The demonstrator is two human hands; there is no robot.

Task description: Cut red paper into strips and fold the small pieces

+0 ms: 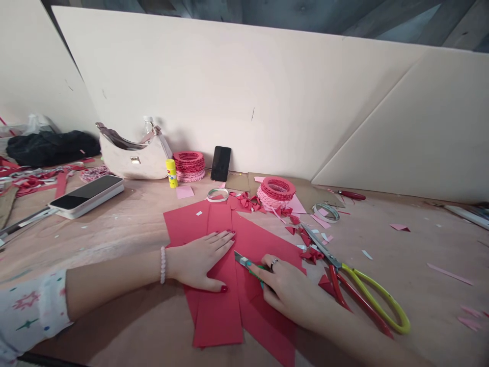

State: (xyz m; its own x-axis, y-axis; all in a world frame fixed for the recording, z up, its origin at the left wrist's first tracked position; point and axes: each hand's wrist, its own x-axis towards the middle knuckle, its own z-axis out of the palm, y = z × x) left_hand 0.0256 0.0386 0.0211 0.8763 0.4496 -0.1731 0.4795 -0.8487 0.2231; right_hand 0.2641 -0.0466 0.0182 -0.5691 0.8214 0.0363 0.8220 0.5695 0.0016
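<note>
My left grip point(196, 262) is open and lies flat on the red paper strips point(217, 311). It pushes down so they do not slide. My right grip point(286, 290) is narrow and pinches a green craft knife point(256, 271), with the blade over the paper. I count three strips. Just beside them lies one pair of scissors point(367, 300) with yellow and red handles. Farther up the desk point(95, 239) are two stacks of paper rings point(189, 165), two rolls of tape point(325, 212), one glue stick point(171, 173), and one phone point(220, 163) leaning on a pale board point(267, 102).
</note>
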